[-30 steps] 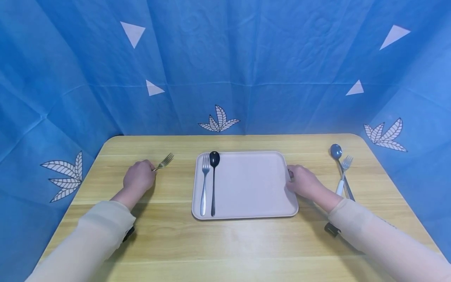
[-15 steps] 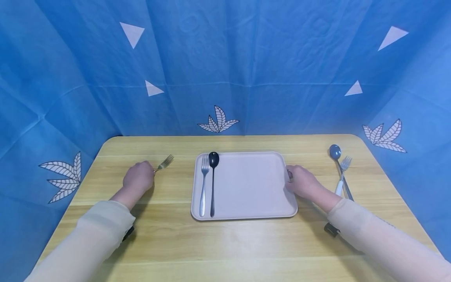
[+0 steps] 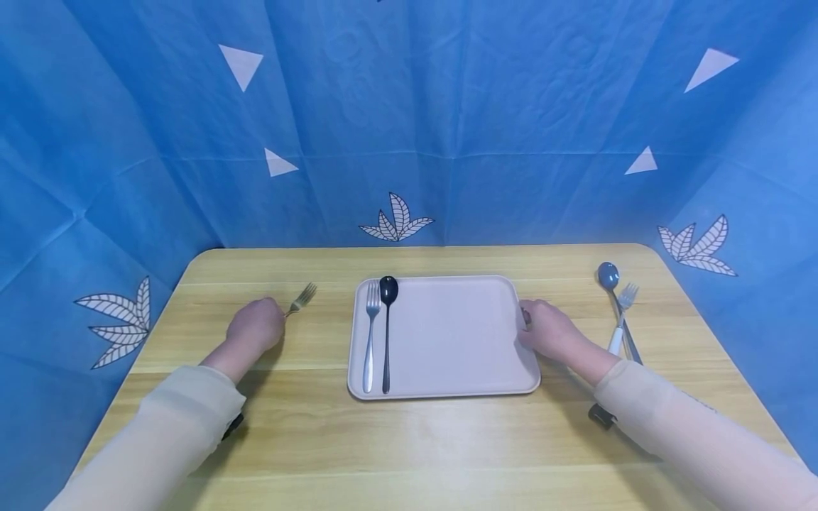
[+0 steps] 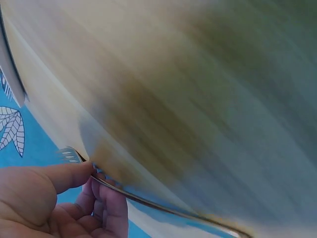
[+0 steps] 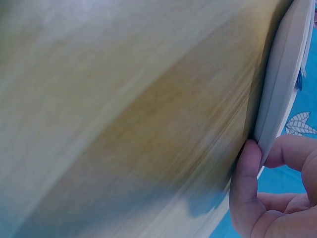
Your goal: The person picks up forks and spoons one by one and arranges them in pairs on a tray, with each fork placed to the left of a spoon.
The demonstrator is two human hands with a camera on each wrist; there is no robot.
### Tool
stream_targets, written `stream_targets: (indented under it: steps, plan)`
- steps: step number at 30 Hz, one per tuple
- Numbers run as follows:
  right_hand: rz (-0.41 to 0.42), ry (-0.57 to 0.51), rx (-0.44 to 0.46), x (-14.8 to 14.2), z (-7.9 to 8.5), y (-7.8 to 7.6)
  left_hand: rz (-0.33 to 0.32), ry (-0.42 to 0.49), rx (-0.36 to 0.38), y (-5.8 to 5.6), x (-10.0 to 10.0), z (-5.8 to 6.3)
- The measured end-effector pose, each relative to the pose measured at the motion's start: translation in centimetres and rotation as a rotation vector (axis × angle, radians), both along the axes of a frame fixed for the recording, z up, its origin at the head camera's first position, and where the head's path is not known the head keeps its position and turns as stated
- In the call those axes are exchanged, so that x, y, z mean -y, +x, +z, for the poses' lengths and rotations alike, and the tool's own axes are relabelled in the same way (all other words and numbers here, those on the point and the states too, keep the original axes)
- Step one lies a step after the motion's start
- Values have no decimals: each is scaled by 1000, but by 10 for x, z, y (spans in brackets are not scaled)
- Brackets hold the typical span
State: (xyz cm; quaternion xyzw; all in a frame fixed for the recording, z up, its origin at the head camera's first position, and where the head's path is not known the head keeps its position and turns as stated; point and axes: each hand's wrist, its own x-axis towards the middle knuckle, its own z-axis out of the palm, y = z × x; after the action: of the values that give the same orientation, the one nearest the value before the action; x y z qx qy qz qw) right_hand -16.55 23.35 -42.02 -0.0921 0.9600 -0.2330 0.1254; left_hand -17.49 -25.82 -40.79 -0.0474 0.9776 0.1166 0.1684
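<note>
My left hand [image 3: 257,328] pinches a brassy-looking fork [image 3: 304,295] between thumb and fingers, tines pointing away. In the left wrist view the handle of this fork [image 4: 163,207] runs on past the fingers, close over the table. My right hand [image 3: 549,330] grips the right edge of a pale pinkish tray [image 3: 460,333], with the thumb on one side of the rim and a finger on the other, as the right wrist view shows. A silver fork [image 3: 370,341] and a black spoon [image 3: 386,341] lie side by side along the tray's left end.
Right of the tray, a dark spoon [image 3: 608,275] and a white-handled fork [image 3: 617,333] lie crossed, partly behind the right forearm. The wooden table [image 3: 415,454] meets a blue patterned curtain [image 3: 511,142] at its back and sides.
My left hand has shifted slightly right and nearer, and its fork has turned a little more upright in the head view. The right hand and tray hold still.
</note>
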Motion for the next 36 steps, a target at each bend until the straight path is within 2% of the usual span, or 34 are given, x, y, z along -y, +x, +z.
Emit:
stream_targets:
  steps: [4, 13, 20, 28, 36]
  plan:
    - [0, 0, 3, 0, -1, 0, -14, 29, -10, 4, -3, 1]
    - [-7, 0, 11, 1, -1, 0, -39, 128, -87, 10, -7, -2]
    - [-10, -8, 17, 0, -2, 1, -41, 191, -94, 11, -11, -3]
    - [0, -12, -7, 0, -3, 0, -9, 203, -91, 11, -18, 0]
    - [3, -24, -9, -2, -4, -1, 25, 243, -113, 10, -30, 8]
